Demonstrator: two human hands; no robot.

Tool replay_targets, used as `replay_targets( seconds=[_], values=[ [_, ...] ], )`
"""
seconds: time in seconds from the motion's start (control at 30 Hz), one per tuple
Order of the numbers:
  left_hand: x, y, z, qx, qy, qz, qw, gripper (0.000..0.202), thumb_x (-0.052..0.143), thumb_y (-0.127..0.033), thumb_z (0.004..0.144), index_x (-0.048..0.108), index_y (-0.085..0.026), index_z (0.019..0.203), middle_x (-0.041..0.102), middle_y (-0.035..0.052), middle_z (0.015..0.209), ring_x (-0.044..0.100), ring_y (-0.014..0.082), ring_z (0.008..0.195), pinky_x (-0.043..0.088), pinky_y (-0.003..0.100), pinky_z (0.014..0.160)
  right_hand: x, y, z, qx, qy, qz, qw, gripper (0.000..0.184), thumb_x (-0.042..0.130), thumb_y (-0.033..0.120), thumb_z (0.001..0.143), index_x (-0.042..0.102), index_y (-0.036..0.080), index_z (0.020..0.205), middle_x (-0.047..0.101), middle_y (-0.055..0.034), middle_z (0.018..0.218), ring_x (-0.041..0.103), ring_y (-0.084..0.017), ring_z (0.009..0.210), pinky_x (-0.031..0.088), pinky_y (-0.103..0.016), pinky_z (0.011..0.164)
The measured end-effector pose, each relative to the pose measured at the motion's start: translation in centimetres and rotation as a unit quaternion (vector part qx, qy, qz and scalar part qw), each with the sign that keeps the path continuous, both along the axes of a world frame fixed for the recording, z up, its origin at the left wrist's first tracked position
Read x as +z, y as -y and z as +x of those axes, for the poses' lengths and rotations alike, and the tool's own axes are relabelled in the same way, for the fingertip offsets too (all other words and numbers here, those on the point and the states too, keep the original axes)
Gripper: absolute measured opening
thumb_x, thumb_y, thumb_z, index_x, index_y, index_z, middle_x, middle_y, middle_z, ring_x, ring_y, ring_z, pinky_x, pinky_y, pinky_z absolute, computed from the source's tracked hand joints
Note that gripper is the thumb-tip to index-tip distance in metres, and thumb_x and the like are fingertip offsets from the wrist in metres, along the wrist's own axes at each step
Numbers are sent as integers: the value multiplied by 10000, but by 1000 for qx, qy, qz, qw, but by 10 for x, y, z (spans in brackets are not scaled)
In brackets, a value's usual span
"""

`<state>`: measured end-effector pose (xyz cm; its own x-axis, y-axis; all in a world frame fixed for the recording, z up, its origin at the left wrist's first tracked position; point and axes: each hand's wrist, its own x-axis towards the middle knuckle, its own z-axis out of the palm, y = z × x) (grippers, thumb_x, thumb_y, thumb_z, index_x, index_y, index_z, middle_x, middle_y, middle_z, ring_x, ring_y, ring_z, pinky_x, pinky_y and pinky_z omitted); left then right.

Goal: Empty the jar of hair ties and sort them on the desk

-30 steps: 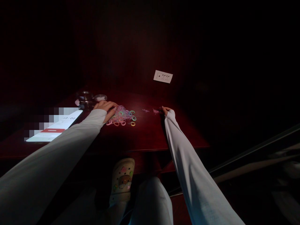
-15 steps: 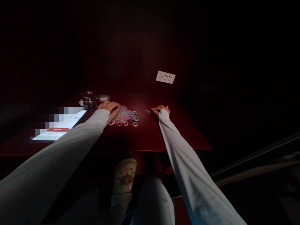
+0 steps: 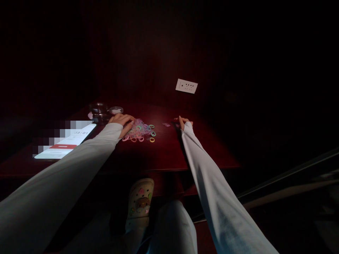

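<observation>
The left hand (image 3: 121, 120), fingers loosely spread, touches the elastic hair-tie pile (image 3: 141, 129), bare desk (image 3: 164, 155) running to its near edge; right hand (image 3: 186, 123) (grip unclear) sits beside a small cluster (image 3: 166, 124). Smartphone (image 3: 65, 143) and clear jar (image 3: 98, 110) crowd left.

From my remote post I count two bare hands (image 3: 122, 119) (image 3: 186, 123), one round yellow band (image 3: 152, 141) at eight o'clock from centre, and one white rectangular wall socket (image 3: 186, 86) at one.
</observation>
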<state>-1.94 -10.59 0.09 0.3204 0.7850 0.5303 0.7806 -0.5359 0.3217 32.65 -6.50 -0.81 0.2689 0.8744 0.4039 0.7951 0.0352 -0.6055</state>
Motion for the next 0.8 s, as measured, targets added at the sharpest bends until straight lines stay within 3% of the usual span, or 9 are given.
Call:
replay_targets(
  seconds=[0.13, 0.2, 0.43, 0.67, 0.8],
  values=[
    [0, 1, 1, 1, 2, 1, 1000, 307, 402, -384, 1021, 673, -278, 1117, 708, 30, 1285, 552, 289, 1184, 407, 448, 1019, 1, 6, -3, 10, 17, -37, 999, 384, 536, 571, 975, 805, 333, 1111, 709, -34, 1198, 468, -286, 1203, 333, -412, 1042],
    [0, 0, 1, 2, 2, 3, 1000, 296, 408, -378, 1018, 670, -283, 1116, 707, 23, 1290, 552, 287, 1179, 403, 452, 1033, 2, 9, -7, 35, 60, -45, 997, 380, 603, 599, 944, 798, 348, 1153, 690, -41, 1209, 451, -295, 1207, 323, -422, 1041],
    [-2, 1, 2, -4, 0, 15, 1000, 314, 382, -371, 1026, 661, -248, 1104, 715, 53, 1289, 549, 297, 1164, 404, 465, 1011, 5, 11, -19, 90, 156, -40, 983, 452, 549, 680, 961, 814, 366, 1150, 655, -64, 1194, 432, -300, 1163, 305, -445, 999],
    [-4, -2, 1, -8, 2, 18, 1000, 297, 394, -364, 1027, 664, -256, 1090, 719, 49, 1275, 556, 289, 1159, 410, 434, 962, 5, 7, -19, 94, 91, -26, 991, 377, 638, 620, 927, 846, 306, 946, 705, -57, 1164, 430, -297, 1142, 287, -439, 996],
    [-6, -5, 0, -14, 5, 19, 1000, 289, 407, -362, 1024, 667, -259, 1093, 717, 48, 1275, 557, 288, 1150, 405, 438, 984, 4, 9, -17, 72, 21, -28, 997, 281, 708, 544, 878, 840, 304, 940, 725, -49, 1151, 425, -309, 1189, 291, -442, 1022]
  ],
)
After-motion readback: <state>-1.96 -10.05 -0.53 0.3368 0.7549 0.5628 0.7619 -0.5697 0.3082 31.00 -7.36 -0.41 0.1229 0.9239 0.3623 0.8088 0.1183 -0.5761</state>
